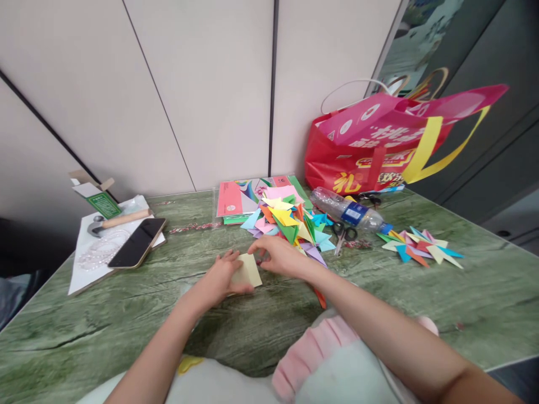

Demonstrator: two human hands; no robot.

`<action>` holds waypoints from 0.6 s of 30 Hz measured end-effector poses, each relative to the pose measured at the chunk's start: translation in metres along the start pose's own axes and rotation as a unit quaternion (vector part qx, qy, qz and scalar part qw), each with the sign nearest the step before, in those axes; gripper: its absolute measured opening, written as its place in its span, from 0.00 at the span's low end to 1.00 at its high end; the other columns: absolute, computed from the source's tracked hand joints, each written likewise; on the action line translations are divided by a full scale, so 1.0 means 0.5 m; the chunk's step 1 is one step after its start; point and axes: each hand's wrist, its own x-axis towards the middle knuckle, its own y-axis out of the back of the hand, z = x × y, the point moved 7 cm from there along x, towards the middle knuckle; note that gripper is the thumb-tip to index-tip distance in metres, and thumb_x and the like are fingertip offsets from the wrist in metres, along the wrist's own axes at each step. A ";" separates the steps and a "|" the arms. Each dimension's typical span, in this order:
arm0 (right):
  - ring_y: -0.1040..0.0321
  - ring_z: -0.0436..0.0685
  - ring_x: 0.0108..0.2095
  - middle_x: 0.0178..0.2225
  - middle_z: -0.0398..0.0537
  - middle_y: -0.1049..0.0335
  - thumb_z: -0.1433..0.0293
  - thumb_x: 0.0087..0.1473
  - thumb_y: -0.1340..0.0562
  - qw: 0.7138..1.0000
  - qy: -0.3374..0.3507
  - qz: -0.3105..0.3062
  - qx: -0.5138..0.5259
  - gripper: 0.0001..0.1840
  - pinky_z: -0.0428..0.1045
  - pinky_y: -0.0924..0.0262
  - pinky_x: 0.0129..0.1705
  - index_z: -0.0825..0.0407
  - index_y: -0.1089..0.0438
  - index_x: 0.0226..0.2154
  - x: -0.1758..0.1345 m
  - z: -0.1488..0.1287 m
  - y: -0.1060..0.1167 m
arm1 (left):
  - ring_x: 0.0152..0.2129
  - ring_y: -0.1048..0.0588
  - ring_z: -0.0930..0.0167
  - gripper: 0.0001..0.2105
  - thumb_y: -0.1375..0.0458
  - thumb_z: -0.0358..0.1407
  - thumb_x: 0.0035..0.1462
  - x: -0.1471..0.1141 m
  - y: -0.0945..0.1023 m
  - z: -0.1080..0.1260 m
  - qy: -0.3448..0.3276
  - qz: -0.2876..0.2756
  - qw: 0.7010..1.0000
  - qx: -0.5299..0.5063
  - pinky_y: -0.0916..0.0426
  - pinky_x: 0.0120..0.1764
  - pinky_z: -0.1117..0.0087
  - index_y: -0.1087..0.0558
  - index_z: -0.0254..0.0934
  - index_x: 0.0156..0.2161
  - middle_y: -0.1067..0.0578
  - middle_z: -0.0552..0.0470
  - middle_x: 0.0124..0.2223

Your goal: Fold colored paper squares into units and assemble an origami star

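Observation:
A small pale yellow sheet of origami paper (pixel 248 271) lies flat on the table in front of me, with a crease line near its right side. My left hand (pixel 222 276) grips it from the left, thumb along the lower edge and fingers at the upper edge, covering its left part. At the upper right corner, my right hand (pixel 278 257) has its curled fingers and thumb around the paper's edge. Just beyond lies a heap of folded colored paper pieces (pixel 288 219); an orange strip (pixel 320 298) sticks out below my right forearm.
Scissors (pixel 344 234) and a plastic bottle (pixel 351 212) lie right of the heap. Another folded-paper pile (pixel 421 246) is farther right. Paper packs (pixel 236 199) and a red gift bag (pixel 370 146) stand behind. At left are a phone (pixel 138 242), a hammer (pixel 122 221) and a small box (pixel 101 201).

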 end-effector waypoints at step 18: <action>0.39 0.53 0.33 0.35 0.47 0.38 0.72 0.33 0.33 0.989 0.053 -0.099 -0.099 0.24 0.45 0.48 0.32 0.51 0.32 0.39 -0.006 -0.017 -0.045 | 0.52 0.41 0.59 0.17 0.36 0.39 0.37 -0.011 0.007 0.017 -0.004 0.007 1.000 0.020 0.47 0.51 0.54 0.36 0.37 0.33 0.38 0.40 0.54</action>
